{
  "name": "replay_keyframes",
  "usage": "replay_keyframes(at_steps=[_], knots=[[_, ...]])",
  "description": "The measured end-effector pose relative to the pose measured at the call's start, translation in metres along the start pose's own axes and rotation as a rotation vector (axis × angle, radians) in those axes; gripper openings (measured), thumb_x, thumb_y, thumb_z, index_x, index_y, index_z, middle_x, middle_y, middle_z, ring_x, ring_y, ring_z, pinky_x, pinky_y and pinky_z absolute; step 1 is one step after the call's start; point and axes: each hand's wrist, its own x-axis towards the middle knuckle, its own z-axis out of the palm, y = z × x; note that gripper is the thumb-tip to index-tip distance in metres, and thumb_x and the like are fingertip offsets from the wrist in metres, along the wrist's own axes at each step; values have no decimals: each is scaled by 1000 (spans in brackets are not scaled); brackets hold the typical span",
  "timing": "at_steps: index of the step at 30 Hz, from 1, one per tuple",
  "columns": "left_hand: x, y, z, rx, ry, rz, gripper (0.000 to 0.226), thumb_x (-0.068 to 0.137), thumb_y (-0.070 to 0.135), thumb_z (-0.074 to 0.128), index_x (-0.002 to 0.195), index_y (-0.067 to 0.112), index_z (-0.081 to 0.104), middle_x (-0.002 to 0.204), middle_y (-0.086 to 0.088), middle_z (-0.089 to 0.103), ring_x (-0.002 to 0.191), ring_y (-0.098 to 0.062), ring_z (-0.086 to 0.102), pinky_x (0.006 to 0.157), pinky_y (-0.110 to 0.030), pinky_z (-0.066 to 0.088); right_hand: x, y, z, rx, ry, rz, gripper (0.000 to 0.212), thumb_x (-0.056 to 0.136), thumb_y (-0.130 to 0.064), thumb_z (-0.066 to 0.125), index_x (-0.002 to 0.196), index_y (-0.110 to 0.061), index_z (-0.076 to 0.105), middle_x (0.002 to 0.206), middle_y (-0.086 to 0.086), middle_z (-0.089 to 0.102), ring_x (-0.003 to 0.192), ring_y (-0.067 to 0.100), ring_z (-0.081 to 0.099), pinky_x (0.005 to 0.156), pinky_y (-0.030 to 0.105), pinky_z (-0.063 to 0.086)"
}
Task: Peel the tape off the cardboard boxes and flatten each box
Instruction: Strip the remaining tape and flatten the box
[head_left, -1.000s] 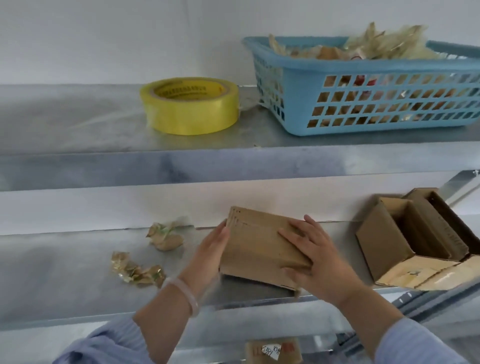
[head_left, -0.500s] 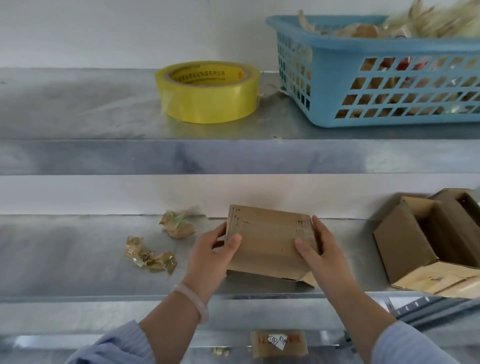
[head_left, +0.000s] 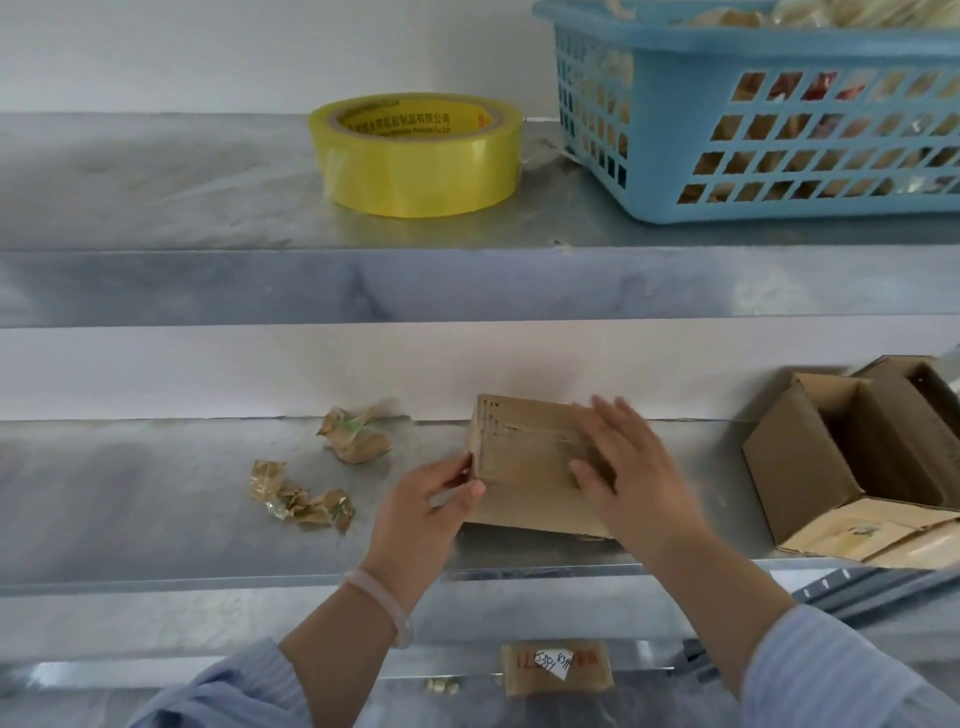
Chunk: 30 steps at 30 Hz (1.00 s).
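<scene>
Brown cardboard box (head_left: 524, 462), small and still taped, sits near the lower metal shelf's (head_left: 156, 499) front edge.

Since half a second ago the right hand (head_left: 631, 478) has let go and slid flat across its top, perhaps hunting the tape end; the left hand (head_left: 423, 512) pinches its left edge. Right, an opened box (head_left: 810, 462) lies empty; far right, the blue plastic basket (head_left: 779, 130) holds tape scraps.

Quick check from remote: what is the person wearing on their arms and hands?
Both hands, left and right, are bare, no gloves. Each forearm emerges from a pale blue sleeve pushed back. A pale translucent bangle circles the left wrist.
</scene>
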Motion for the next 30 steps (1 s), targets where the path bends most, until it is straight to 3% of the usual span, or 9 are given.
replay_keyframes(at_steps=[3,5,8,12,17,20,24,26,30], knots=[[-1,1,3,-19,99,-77,18,84,30,73,102,34,71,94,19,72,92,7,64,75,-4,45,9,-18,8,-234,-200,-170,81,78,-83,16,151,-51,1,163,-15,2,150,10,-3,122,40,-2],[-2,2,3,-54,138,-107,11,81,29,77,89,35,73,85,21,73,84,8,65,71,-4,46,11,-23,17,-327,-192,-203,83,74,-84,11,150,-53,-4,164,-12,0,151,15,-3,122,45,0],[-4,2,3,23,155,-78,14,82,28,76,74,38,71,75,25,70,74,7,64,65,-7,47,10,-18,25,-354,-142,-213,75,84,-75,21,151,-51,-2,164,-9,4,151,18,1,122,47,5],[-5,2,6,101,146,-53,11,84,31,74,76,36,69,77,27,67,75,8,62,62,-6,44,7,-12,31,-336,-120,-213,74,85,-73,20,152,-48,5,164,-7,8,151,19,5,121,48,9],[1,7,8,237,66,-57,19,89,26,67,71,28,61,75,10,61,71,-3,57,59,-12,38,5,-11,33,-327,-103,-198,72,86,-70,27,153,-46,10,164,-7,11,151,20,7,121,49,11],[4,15,4,95,-61,-188,21,93,20,61,73,24,59,72,7,57,69,-9,52,64,-19,41,4,-10,36,-295,-80,-186,70,90,-64,42,152,-46,15,163,-6,14,151,21,10,120,50,13],[8,30,-4,-301,-135,-346,18,99,16,52,83,11,60,89,-8,63,89,-20,59,94,-42,49,7,-9,38,-289,-82,-185,70,90,-64,44,152,-47,15,163,-7,14,151,21,9,121,50,13],[11,36,-8,-385,-87,-345,16,99,14,52,86,11,60,89,0,68,90,-13,64,92,-40,54,6,-9,37,-272,-76,-181,70,90,-63,46,151,-47,17,163,-7,15,151,21,10,121,50,12],[23,36,-6,-239,61,-213,12,99,14,51,87,11,54,98,-3,65,80,-5,70,74,-32,60,3,-10,38,-260,-44,-192,70,89,-63,48,151,-47,22,162,-6,21,150,23,15,120,51,15]])
